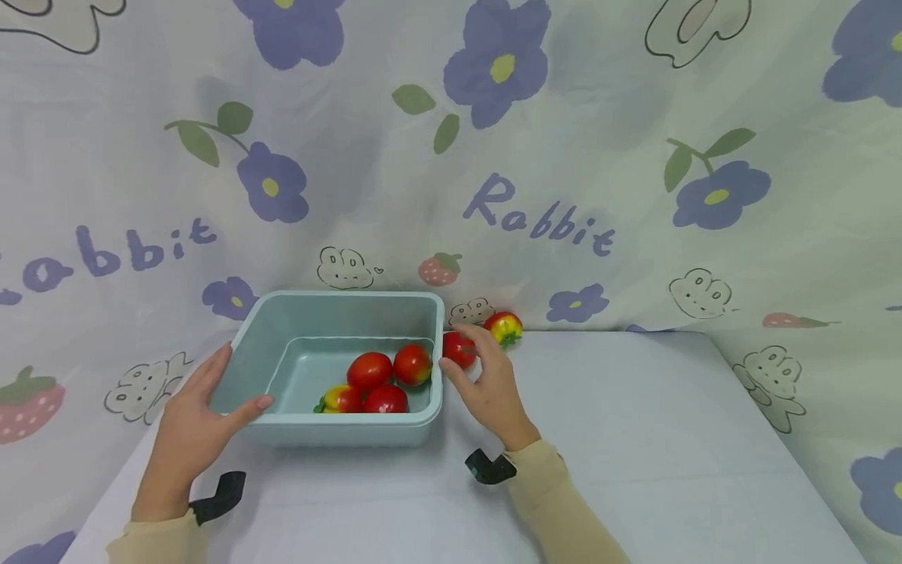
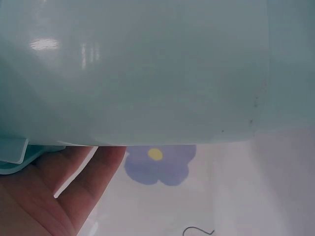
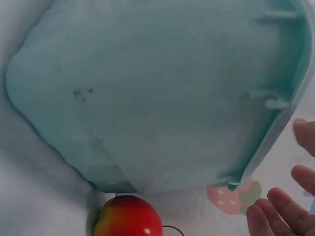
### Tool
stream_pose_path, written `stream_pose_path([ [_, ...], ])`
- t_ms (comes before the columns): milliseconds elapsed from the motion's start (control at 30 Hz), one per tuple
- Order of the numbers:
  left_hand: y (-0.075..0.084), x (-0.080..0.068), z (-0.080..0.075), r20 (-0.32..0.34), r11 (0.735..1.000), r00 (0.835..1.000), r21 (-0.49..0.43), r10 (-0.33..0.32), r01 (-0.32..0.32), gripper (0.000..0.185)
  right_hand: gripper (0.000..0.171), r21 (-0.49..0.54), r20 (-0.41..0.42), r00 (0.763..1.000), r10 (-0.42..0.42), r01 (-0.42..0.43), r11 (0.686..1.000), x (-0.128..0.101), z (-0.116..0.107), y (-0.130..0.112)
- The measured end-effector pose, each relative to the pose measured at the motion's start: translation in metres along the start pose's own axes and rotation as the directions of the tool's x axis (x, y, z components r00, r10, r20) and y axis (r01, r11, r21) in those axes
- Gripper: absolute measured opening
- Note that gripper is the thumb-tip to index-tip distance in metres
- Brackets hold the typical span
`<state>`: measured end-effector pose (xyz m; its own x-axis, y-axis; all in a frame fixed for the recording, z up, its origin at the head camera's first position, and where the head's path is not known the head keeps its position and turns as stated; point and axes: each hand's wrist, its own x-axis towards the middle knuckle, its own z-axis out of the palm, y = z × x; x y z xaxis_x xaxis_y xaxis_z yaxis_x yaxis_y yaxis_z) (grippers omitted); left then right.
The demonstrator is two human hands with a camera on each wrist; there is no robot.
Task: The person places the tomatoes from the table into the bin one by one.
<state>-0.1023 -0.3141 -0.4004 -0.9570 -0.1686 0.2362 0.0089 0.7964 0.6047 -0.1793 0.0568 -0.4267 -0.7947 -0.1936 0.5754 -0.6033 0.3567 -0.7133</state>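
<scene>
A light blue plastic bin (image 1: 338, 313) stands on the table, and its outer wall (image 2: 147, 73) (image 3: 157, 93) fills both wrist views. Several red tomatoes (image 1: 369, 370) lie inside it. My left hand (image 1: 193, 415) rests against the bin's near left corner, with its fingers straight along the left wall and its thumb (image 2: 93, 182) on the front rim. My right hand (image 1: 486, 384) reaches just right of the bin with its fingers (image 3: 275, 216) spread. A red tomato (image 1: 458, 348) (image 3: 129, 217) sits between thumb and fingers, not gripped. A red-yellow tomato (image 1: 503, 327) lies behind it.
The pale table (image 1: 634, 439) runs right to an edge near the flowered cloth backdrop (image 1: 493, 157), which also drapes both sides. Black wrist mounts (image 1: 218, 493) (image 1: 489, 468) sit below each hand.
</scene>
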Motion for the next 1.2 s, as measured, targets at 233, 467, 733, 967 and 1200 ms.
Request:
stream_pose_path([
  [233,-0.001,0.001,0.0,-0.005,1.0,1.0,-0.003,0.015,-0.015,0.101,0.043,0.027,-0.058,0.998,-0.027,0.028,0.999,0.008,0.002,0.013],
  [467,0.0,0.002,-0.001,-0.008,1.0,1.0,-0.016,0.023,-0.023,0.101,0.042,0.039,-0.079,0.997,-0.014,0.017,0.999,0.013,0.007,0.025],
  [733,-0.002,0.001,0.0,-0.009,1.0,1.0,-0.016,0.025,-0.025,0.1,0.041,0.052,-0.083,0.993,0.083,-0.079,0.996,0.012,0.012,0.037],
  [967,-0.003,0.001,0.0,-0.01,0.999,0.999,-0.024,0.033,-0.033,0.1,0.046,0.027,-0.059,0.989,0.139,-0.137,0.99,0.01,0.016,0.05],
  [1200,-0.002,0.001,-0.001,-0.013,0.999,0.999,-0.014,0.034,-0.034,0.1,0.055,-0.043,0.027,0.964,0.266,-0.265,0.963,0.008,0.02,0.06],
])
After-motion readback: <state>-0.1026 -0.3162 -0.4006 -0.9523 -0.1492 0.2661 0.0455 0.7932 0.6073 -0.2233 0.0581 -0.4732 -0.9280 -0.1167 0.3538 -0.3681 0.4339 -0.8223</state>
